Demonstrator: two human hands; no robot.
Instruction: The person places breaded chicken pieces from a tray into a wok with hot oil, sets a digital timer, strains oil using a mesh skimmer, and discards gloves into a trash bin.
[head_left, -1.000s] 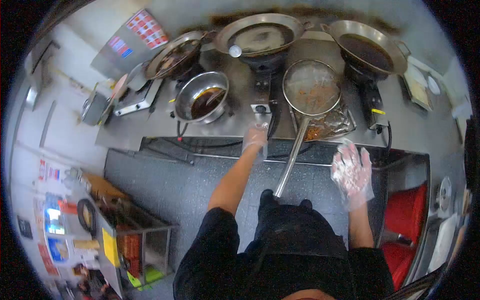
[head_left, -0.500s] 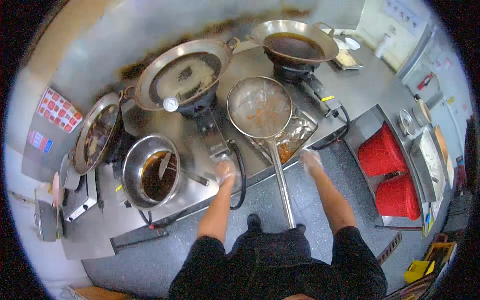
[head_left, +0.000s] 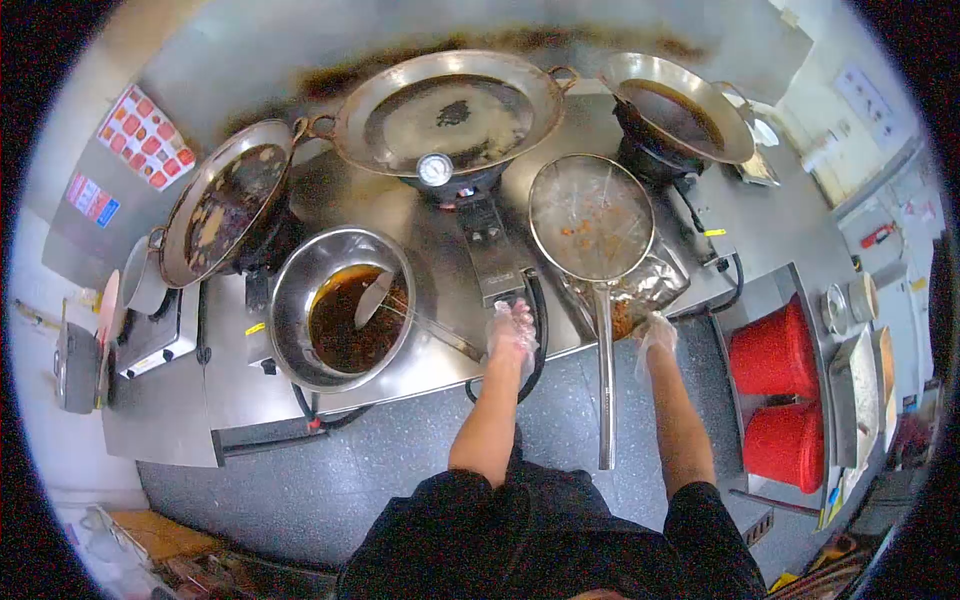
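A: How far along are things?

B: Crumbs [head_left: 588, 236] already lie in the strainer [head_left: 563, 200], over the foil-lined tray [head_left: 664, 284]. Pale foam [head_left: 398, 132] covers much of the middle pan's [head_left: 450, 65] oil; how much remains undone, I can't judge.

A: And the hands?

B: The left hand [head_left: 512, 328] is at the burner control's [head_left: 487, 248] near end, grip unclear. The right hand [head_left: 657, 338] is at the tray's near edge; I can't tell if it's gripping. The strainer's handle juts between them.

Rectangular metal burner box [head_left: 489, 255]: grey
Round metal mesh strainer [head_left: 592, 215]: silver
Right tapered plastic buckets [head_left: 770, 350]: red
Far-left rectangular paper poster [head_left: 147, 137]: white, red-orange blocks
Near floor [head_left: 300, 490]: speckled blue-grey
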